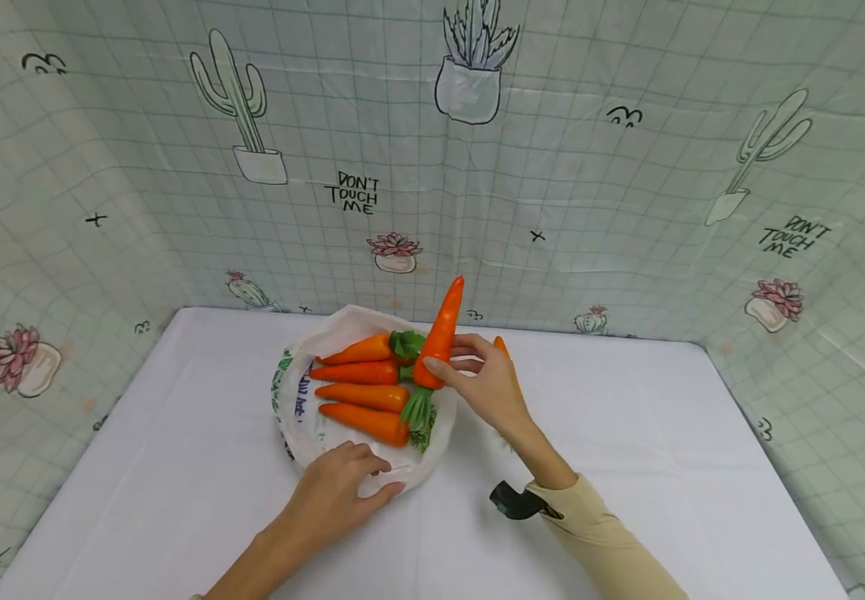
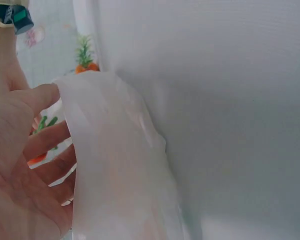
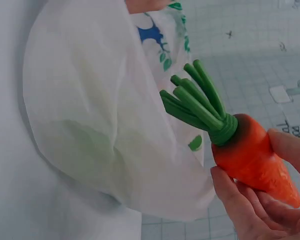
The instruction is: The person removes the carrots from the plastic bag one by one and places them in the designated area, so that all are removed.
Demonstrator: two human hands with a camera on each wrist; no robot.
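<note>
My right hand (image 1: 487, 383) holds an orange carrot (image 1: 440, 337) with green stems, thumb on one side and fingers on the other. The carrot's tip points up and its stems (image 3: 200, 100) hang down over the right side of a white plastic bag (image 1: 440, 433). Inside the open bag several carrots (image 1: 361, 396) lie side by side, tips to the left. At the bag's near rim is my left hand (image 1: 335, 487); its fingers (image 2: 50, 140) reach behind the bag wall, with the thumb at the rim edge.
Another carrot (image 1: 518, 379) lies on the white table (image 1: 612, 433) right of the bag, partly hidden by my right hand. A cactus-print cloth (image 1: 552, 183) hangs behind the table and along its sides. A black wrist device (image 1: 515, 500) sits at my right sleeve.
</note>
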